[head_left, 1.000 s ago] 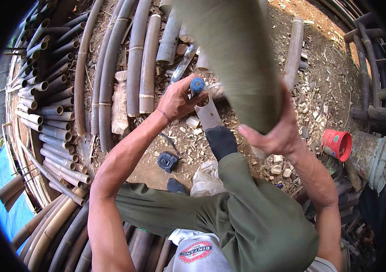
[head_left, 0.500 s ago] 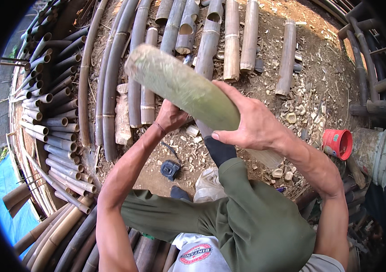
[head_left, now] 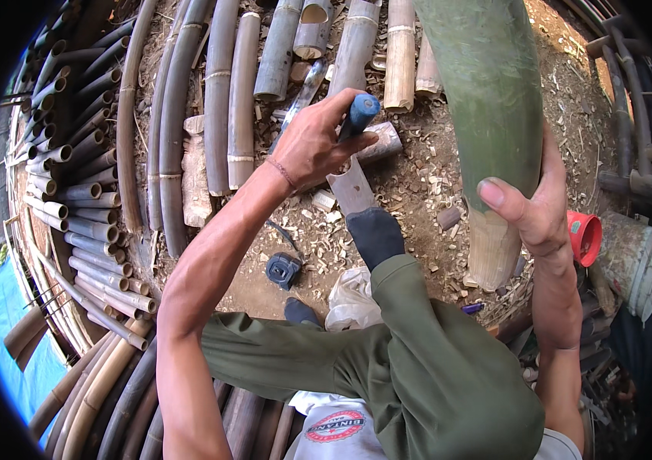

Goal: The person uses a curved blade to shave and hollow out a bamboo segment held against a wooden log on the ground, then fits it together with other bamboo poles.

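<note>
My left hand is wrapped round the blue handle of a hand tool, the butt end facing up. A shiny metal strip shows beyond the knuckles; whether it is the tool's blade I cannot tell. My right hand grips a thick green bamboo piece, raised close to view, with a pale, narrower lower end. Below my left hand, a bamboo pole with a pale cut face lies against my dark-socked foot.
Bamboo poles lie side by side ahead, and more are stacked at left. A tape measure and a white plastic bag sit near my feet among wood chips. A red bucket and whitish bucket stand at right.
The green bamboo piece has swung to the right and upward in my right hand. My left hand has risen from beneath it, and the blue-handled tool now shows in it.
</note>
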Available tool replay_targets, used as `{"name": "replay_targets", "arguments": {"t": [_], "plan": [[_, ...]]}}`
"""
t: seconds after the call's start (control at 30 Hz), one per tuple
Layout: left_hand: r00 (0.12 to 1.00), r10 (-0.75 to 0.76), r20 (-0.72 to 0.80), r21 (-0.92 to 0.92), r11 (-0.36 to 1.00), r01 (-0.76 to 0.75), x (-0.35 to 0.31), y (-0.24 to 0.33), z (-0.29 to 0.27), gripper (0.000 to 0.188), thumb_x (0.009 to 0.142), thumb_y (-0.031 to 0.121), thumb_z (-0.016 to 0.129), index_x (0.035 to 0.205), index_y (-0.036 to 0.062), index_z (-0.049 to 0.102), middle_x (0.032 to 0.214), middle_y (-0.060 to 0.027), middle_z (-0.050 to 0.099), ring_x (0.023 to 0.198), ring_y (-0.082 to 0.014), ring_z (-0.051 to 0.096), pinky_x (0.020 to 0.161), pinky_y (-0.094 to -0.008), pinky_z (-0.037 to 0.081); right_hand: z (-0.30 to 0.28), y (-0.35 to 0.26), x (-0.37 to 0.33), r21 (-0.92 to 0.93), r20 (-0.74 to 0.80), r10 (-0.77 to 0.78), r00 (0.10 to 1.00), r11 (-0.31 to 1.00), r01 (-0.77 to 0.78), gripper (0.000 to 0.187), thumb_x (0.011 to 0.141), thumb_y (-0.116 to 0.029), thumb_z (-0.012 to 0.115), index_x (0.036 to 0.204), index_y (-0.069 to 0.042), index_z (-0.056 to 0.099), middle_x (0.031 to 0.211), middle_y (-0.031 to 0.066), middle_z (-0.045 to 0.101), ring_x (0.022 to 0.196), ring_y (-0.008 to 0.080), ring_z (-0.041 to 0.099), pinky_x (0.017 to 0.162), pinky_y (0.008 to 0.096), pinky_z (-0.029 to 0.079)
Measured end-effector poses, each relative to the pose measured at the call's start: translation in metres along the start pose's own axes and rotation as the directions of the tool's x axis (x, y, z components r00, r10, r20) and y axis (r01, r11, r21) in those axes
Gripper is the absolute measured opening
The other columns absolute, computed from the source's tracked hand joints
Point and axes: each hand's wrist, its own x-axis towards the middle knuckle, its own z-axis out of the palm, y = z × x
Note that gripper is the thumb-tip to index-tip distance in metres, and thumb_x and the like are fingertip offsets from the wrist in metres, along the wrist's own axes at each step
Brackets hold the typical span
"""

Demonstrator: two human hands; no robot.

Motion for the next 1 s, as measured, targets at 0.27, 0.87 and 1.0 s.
{"name": "replay_targets", "arguments": {"t": [0.27,0.87,1.0], "plan": [[0.999,0.032,0.009,0.051,0.998,-0.033,0.004,-0.012,0.005,0.040,0.086,0.025,0.078,0.112,0.0046,0.055,0.091,-0.0144,0.066,0.078,-0.0269,0.066,0.070,-0.0400,0.054,-0.013,0.018,-0.004,-0.018,-0.014,0.068,0.998,0.997,-0.069,0.087,0.073,-0.023,0.079,0.143,0.005,0.035,0.122,0.0135,0.058,0.111,0.0201,0.057,0.099,0.0336,0.045],[0.993,-0.040,-0.109,-0.136,0.990,0.025,-0.045,-0.037,0.017,0.032,0.087,0.016,0.073,0.114,0.0063,0.060,0.091,-0.0127,0.068,0.082,-0.0245,0.068,0.071,-0.0353,0.055,0.027,0.030,0.019,-0.511,0.298,-0.095,0.950,0.825,0.242,0.097,0.067,-0.023,0.080,0.150,-0.006,0.032,0.126,0.0248,0.060,0.114,0.0344,0.063,0.101,0.0398,0.049],[0.984,-0.080,-0.157,-0.265,0.964,0.036,-0.047,-0.029,0.016,0.028,0.086,0.012,0.076,0.107,0.0047,0.059,0.090,-0.0082,0.067,0.086,-0.0207,0.068,0.074,-0.0335,0.056,0.030,0.012,0.017,-0.323,0.249,-0.381,0.891,0.834,0.447,0.103,0.066,-0.017,0.083,0.151,-0.001,0.027,0.139,0.0202,0.052,0.127,0.0268,0.054,0.106,0.0369,0.044]]}}
